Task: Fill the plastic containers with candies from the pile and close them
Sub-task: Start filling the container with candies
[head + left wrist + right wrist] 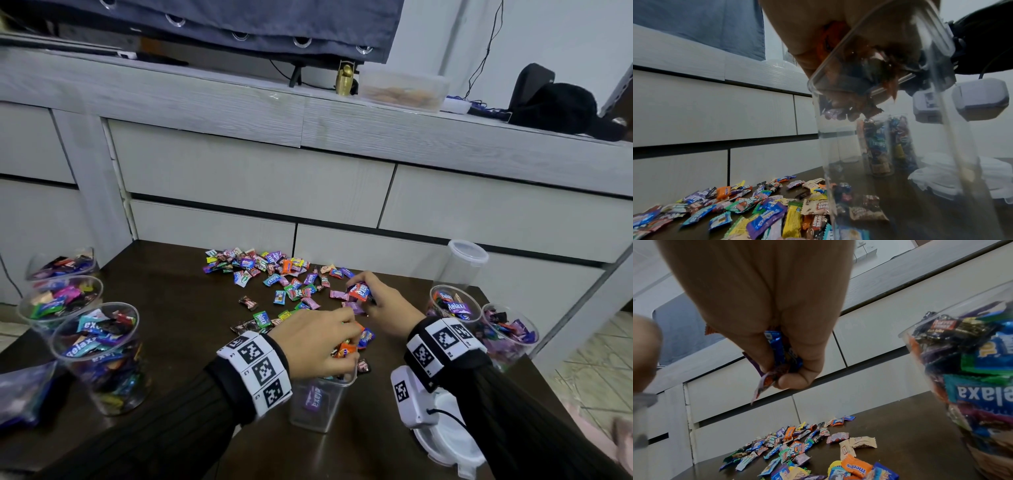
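Note:
A pile of wrapped candies (274,274) lies spread on the dark table (178,308). My left hand (318,342) grips a bunch of candies (344,349) right over the mouth of a clear plastic container (317,401) that stands near the front edge and holds a few candies. In the left wrist view the candies (869,91) hang from my fingers into the container (890,162). My right hand (373,301) hovers over the pile's right side, gripping several candies (359,291); the right wrist view shows blue and purple wrappers (781,353) squeezed in its fingers.
Three filled open containers (99,353) stand at the table's left, two more (452,305) at the right with an empty lidded one (462,263) behind. White lids (445,435) lie under my right forearm. A grey drawer unit (308,178) backs the table.

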{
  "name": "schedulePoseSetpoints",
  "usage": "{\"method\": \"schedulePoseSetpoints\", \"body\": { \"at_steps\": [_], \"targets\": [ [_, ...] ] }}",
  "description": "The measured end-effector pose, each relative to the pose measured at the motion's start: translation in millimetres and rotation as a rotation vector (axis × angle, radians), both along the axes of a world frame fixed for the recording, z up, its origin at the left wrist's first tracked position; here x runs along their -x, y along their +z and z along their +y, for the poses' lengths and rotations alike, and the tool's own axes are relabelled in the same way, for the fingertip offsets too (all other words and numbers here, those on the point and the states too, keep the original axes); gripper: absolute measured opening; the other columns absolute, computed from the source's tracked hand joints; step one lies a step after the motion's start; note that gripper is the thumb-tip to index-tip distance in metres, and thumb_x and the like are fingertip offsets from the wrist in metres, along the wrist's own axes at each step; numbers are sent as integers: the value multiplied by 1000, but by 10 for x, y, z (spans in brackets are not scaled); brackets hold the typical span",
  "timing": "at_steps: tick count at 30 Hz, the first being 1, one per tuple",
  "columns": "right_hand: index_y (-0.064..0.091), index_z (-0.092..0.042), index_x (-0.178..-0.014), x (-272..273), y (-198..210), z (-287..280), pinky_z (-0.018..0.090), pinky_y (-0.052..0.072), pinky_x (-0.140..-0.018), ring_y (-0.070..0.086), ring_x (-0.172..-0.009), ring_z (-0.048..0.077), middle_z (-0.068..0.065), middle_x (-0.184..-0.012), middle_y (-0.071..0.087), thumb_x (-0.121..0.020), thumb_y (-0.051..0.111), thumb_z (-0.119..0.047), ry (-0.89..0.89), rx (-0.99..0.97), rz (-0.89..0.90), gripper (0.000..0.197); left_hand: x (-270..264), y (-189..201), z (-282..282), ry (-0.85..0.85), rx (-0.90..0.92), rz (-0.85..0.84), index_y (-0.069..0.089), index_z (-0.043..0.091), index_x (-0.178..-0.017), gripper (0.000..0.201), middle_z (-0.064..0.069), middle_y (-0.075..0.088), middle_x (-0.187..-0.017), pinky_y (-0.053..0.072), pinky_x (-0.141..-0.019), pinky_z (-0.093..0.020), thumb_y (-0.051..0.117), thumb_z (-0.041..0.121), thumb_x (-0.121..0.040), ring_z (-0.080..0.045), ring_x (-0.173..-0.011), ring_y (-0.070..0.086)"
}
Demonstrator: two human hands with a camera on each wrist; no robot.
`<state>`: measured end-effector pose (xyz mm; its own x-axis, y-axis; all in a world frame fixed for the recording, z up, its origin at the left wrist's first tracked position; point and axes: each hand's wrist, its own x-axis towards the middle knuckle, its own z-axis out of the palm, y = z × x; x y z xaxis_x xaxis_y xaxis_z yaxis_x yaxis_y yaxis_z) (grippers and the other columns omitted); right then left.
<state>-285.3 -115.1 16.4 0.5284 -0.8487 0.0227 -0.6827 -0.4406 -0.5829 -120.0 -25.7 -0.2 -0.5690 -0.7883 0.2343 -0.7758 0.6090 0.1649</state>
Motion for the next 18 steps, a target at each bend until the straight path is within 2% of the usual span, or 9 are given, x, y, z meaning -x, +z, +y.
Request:
{"method": "schedulePoseSetpoints", "body": {
  "at_steps": [4, 9, 13, 15, 17, 18],
  "targets": [
    [46, -21, -120, 19, 23, 3, 44, 47, -89, 59, -101, 35, 21, -111, 61, -89, 44, 6, -11, -6, 0, 41, 0, 11, 28, -13, 25, 96, 60, 24, -94, 17, 8, 57, -96, 48, -67, -36, 53, 39, -91, -13, -81, 56],
    [46, -19, -119, 40, 4, 30, 37, 45, -89, 58, -100, 29, 14, -113, 60, -88, 44, 7, 1, -13, -6, 41, 8, -10, 43, 1, 26, 211, 56, 30, -100, 15, 12, 62, -98, 45, -66, -32, 57, 37, -87, -9, -79, 58],
    [47, -18, -120, 57, -2, 58, 35, 44, -90, 58, -102, 24, 5, -118, 58, -87, 46, 8, 12, -5, -3, 42, 1, -42, 25, 39, -115, 450, 57, 25, -93, 4, 17, 56, -84, 49, -69, -30, 59, 27, -91, -6, -73, 62],
    [46, -19, -120, 69, 20, 63, 32, 44, -90, 58, -102, 20, 4, -119, 58, -88, 47, 7, 6, -4, -10, 41, -5, -63, 26, 53, -134, 636, 60, 19, -92, 3, 15, 57, -83, 46, -67, -19, 59, 22, -93, -1, -73, 60],
    [46, -21, -121, 85, 57, 72, 30, 45, -88, 58, -102, 19, 5, -120, 59, -89, 48, 5, 1, 3, -14, 41, -61, -81, 47, 72, -74, 717, 60, 20, -94, 13, 14, 57, -89, 39, -72, -10, 58, 32, -91, 3, -82, 56],
    [46, -21, -121, 92, 79, 79, 32, 45, -88, 58, -102, 21, 7, -120, 59, -89, 48, 5, 0, 9, -15, 41, -107, -89, 60, 83, -51, 681, 58, 22, -97, 23, 15, 55, -94, 39, -78, -11, 56, 43, -88, 1, -90, 54]
  ]
}}
